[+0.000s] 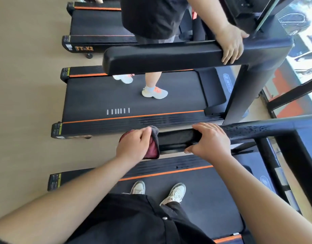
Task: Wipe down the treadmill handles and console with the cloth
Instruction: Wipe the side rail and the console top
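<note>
I stand on a treadmill and look down at its black left handle (174, 140), which runs across the middle of the view. My left hand (134, 145) grips a dark red and grey cloth (154, 147) wrapped over the free end of that handle. My right hand (210, 140) clasps the same handle a little further toward the console, fingers over the top, thumb underneath. The handle's far part (257, 129) looks wet or speckled. The console is out of sight.
Another person walks on the neighbouring treadmill (134, 97), one hand (231, 44) resting on its thick black handle (160, 57). A third treadmill (99, 23) lies beyond. Beige floor (25, 85) is at left, windows at right. My shoes (158, 191) are on the belt.
</note>
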